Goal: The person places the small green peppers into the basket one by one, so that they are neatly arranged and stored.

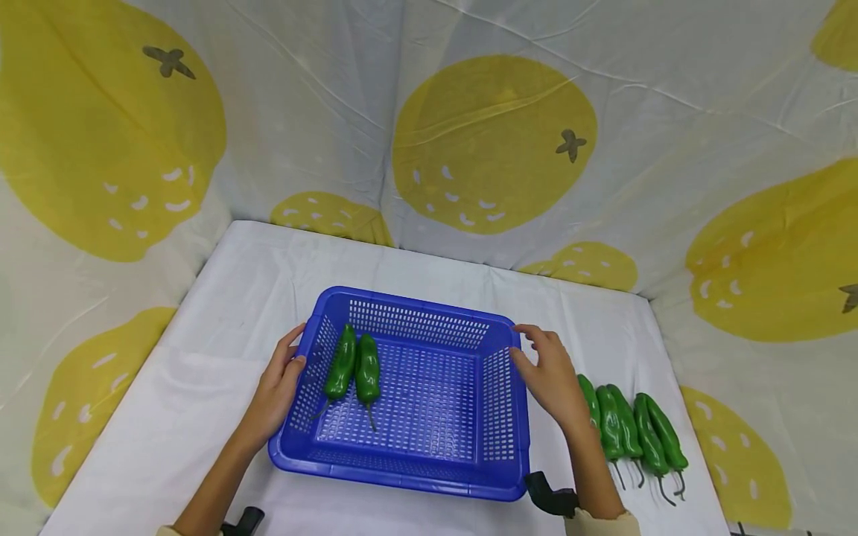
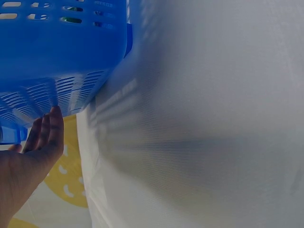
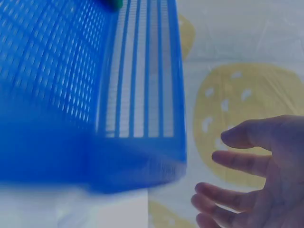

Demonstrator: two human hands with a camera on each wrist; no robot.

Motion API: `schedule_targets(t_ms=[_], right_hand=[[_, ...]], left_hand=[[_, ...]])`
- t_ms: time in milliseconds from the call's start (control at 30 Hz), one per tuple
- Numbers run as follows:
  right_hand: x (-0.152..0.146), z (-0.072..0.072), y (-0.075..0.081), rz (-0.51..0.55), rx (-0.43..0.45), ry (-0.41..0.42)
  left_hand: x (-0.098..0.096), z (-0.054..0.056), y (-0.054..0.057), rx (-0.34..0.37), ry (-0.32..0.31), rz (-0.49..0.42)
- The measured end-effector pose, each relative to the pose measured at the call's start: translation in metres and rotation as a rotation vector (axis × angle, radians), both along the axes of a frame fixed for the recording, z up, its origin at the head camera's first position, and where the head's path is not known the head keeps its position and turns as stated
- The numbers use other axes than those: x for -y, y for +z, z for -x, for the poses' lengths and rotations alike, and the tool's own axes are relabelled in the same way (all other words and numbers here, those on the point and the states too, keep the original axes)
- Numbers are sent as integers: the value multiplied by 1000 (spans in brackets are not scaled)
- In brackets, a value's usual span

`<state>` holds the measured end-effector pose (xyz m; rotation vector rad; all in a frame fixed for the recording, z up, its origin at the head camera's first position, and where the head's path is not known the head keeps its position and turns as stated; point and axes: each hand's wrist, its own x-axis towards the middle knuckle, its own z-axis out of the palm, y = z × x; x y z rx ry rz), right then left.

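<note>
A blue plastic basket with slotted walls lies on the white-covered table. Inside, at its left, two green peppers lie side by side, stems toward me. My left hand is at the basket's left wall; in the left wrist view its fingers reach the slotted outer wall, fairly straight, with the thumb near the rim. At the opposite end is my right hand, its fingers and thumb spread. The right wrist view shows a gap between these fingers and the basket wall.
To the right of the basket, several green peppers lie in a row on the table, partly behind my right forearm. A pale cloth printed with yellow fruit hangs at the back and sides.
</note>
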<state>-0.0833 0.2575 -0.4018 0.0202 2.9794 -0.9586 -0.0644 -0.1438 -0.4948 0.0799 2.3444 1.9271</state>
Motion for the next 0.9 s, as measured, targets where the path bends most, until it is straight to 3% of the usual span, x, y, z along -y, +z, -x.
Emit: schedule_targets(t_ms=[200,467,900], right_hand=[[-39,-22,-9,-44,50,-131],[-78,-42,-35,-102,125,-226],[-99,-59,-61,-255,214,-355]], left_hand=[[0,0,-1,-3,-3,1],[1,-1,0,5,-6,-5],[1,1,-1,-2,-8,-15]])
